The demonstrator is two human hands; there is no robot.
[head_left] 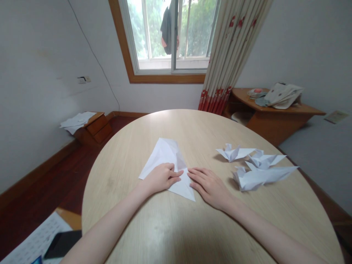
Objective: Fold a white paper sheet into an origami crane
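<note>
A folded sheet of white paper (pixel 162 152) lies on the round wooden table in front of me, creased, with pointed corners. My left hand (pixel 162 178) rests on its lower part, index finger and thumb stretched out and the other fingers curled, pressing rather than gripping. At the paper's right edge, my right hand (pixel 207 185) lies flat with fingers extended, the fingertips touching or very close to that edge. To the right sit three folded paper birds: one at the back (pixel 233 152), one in the middle (pixel 264 159) and a nearer one (pixel 253 179).
The round table (pixel 123 154) has a curved edge. Beyond it are a window (pixel 170 36), a curtain (pixel 225 55), a wooden desk (pixel 283 121) with a cloth bag (pixel 284 95), and a low cabinet (pixel 97 128) with papers. A dark phone (pixel 62 244) lies at lower left.
</note>
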